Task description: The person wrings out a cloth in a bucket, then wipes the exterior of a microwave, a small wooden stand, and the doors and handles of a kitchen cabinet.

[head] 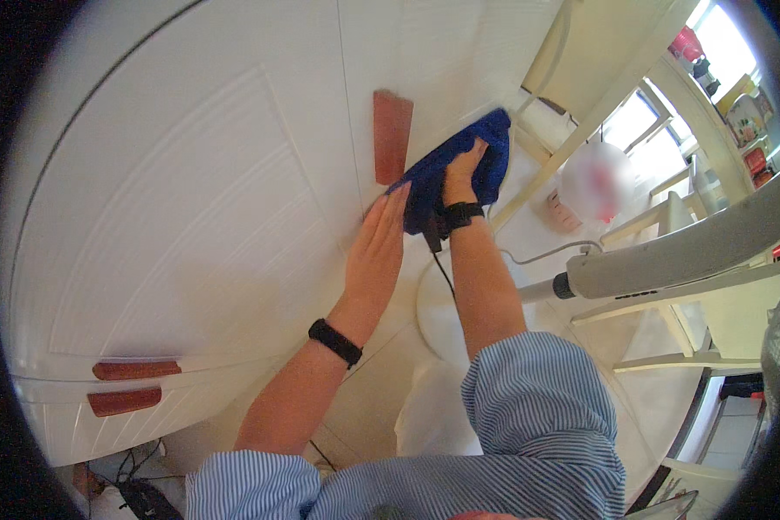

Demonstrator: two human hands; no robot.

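Note:
A dark blue cloth (429,169) lies bunched against a white panelled cabinet front (221,195), near its right edge. My right hand (466,172) grips the cloth, thumb showing on top and the other fingers hidden in its folds. Flat against the white surface, my left hand (380,227) has its fingers together and extended, the tips touching the cloth's lower left edge. Just above those fingertips is a reddish-brown handle (392,136). Two more reddish-brown handles (136,370) (125,402) sit at the lower left. Both wrists wear black bands.
A grey fan-like post (676,240) crosses the right side above a round white base (439,312). Cream chairs (663,312) stand beyond it. A white plastic bag (435,416) is on the tiled floor. Black cables (146,497) lie at lower left.

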